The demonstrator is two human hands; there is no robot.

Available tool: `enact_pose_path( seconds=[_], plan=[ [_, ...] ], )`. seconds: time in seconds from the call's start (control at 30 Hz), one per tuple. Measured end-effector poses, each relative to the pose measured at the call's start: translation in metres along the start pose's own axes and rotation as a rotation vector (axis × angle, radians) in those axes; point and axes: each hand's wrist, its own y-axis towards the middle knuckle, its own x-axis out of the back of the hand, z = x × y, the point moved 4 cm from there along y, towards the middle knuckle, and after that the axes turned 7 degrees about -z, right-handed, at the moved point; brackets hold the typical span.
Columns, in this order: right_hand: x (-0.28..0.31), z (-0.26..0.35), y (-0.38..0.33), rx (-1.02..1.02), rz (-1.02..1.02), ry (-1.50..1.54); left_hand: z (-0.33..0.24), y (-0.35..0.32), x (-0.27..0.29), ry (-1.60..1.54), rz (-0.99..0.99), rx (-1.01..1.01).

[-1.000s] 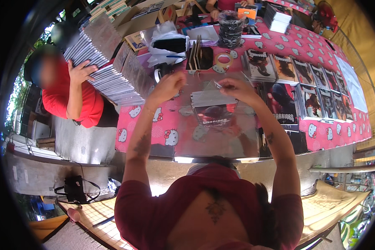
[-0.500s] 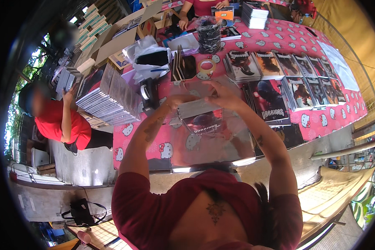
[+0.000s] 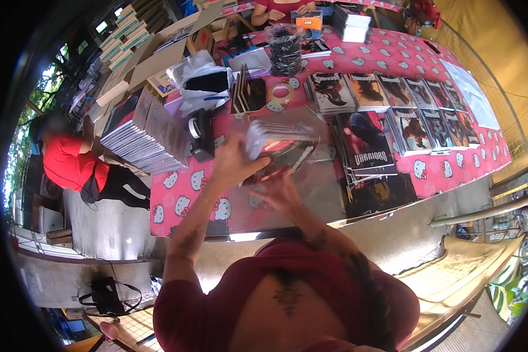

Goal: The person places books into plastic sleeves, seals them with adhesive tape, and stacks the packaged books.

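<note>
My left hand [image 3: 236, 164] grips the left side of a small stack of spiral notebooks [image 3: 287, 146], with the thumb across the near side. The stack is tilted above the table and smeared by motion; dark and red covers show, and a clear plastic wrap seems to lie about it. Just below its near edge is my right hand [image 3: 280, 192], blurred, fingers apart; whether it touches the stack I cannot tell. Under both hands lies a clear plastic sheet [image 3: 317, 202] on the pink patterned tablecloth [image 3: 173, 202].
Notebook piles [image 3: 419, 132] stand in rows at right, beside a dark-covered notebook [image 3: 366, 138]. To the left are a tall notebook stack [image 3: 152, 141] and a black tape dispenser [image 3: 200, 138]. Beyond lie a tape roll [image 3: 280, 94] and a black-wrapped bundle [image 3: 284, 53]. Two other people are nearby.
The notebooks have been lifted and tilted. My left hand has moved to their left side; my right hand has come from the far edge to the near side. The person in red has turned away.
</note>
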Motion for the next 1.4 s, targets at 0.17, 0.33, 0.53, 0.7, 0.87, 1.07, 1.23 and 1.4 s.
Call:
enact_pose_path(
  seconds=[0.17,0.33,0.53,0.7,0.87,1.07,1.23,1.4],
  plan=[
    [-0.065,0.114,-0.010,0.225,-0.280,-0.924,0.141,-0.081,-0.034,-0.422,-0.207,0.094],
    [-0.087,0.142,0.001,0.156,-0.262,-1.473,0.061,-0.035,-0.005,-0.480,-0.321,0.018],
    [-0.172,0.175,0.020,0.418,-0.195,-1.509,0.043,-0.001,0.009,-0.768,-0.384,0.107],
    [-0.284,0.088,0.008,0.820,0.157,-2.285,0.251,-0.029,0.066,0.182,-0.729,0.343],
    [-0.267,0.032,0.037,0.749,0.317,-2.584,0.361,-0.038,0.084,-0.496,-0.473,0.468],
    [-0.249,0.050,0.042,0.839,0.151,-2.664,0.293,-0.034,0.001,-1.155,-0.613,0.884],
    [-0.254,0.032,0.044,0.736,0.163,-2.699,0.279,-0.027,0.067,0.455,-0.444,0.415],
    [-0.260,0.028,0.044,0.662,0.108,-2.790,0.112,0.002,0.068,-0.710,-0.035,-0.082]
  ],
)
